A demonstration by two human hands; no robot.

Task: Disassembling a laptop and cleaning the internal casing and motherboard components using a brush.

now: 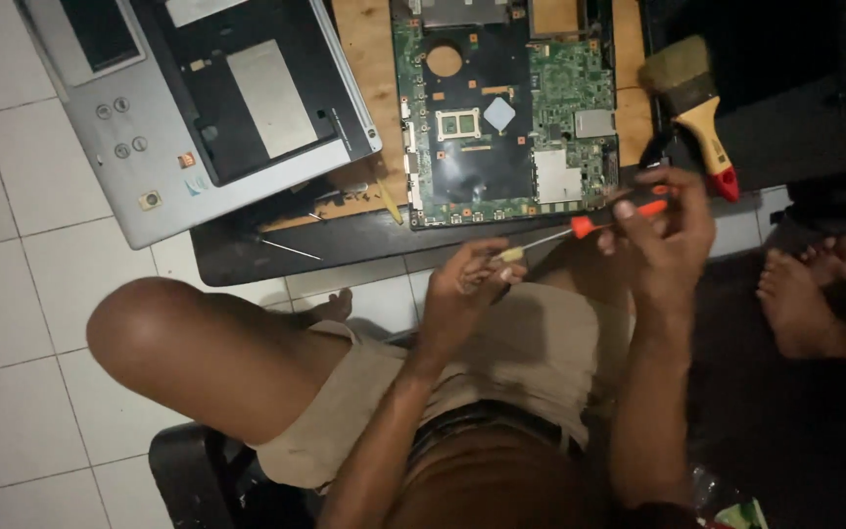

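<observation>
- The right hand (663,230) is closed round the handle of a screwdriver (589,223), which is black with orange-red parts; the fingers wrap it near its butt end.
- The screwdriver's thin metal shaft runs down and to the left from the handle, towards the left hand (467,279).
- The left hand has its fingertips pressed together at the shaft's tip, pinching something small and pale there; what it is cannot be made out.
- Both hands are held in the air just off the table's (237,257) near edge, above the person's lap, and touch nothing on the table.
- The table is low and dark, with a wooden board (369,59) lying on it.
- A green motherboard (501,108) lies flat on the board, its lower edge close to the near edge of the table, just beyond the two hands.
- A silver laptop case (149,167) with a black inner part lies at the table's left end, tilted, its lower left corner hanging out past the edge over the floor.
- A brush (692,108) with a yellow handle and a red tip lies to the right of the motherboard, bristles away from the person, its tip near the right hand.
- A dark panel (785,78) fills the table's far right corner.
- The person sits with a bare knee (139,328) raised at the left.
- Another person's bare feet (815,284) rest on the floor at the right, apart from the hands.
- The floor (12,294) is of pale tiles.
</observation>
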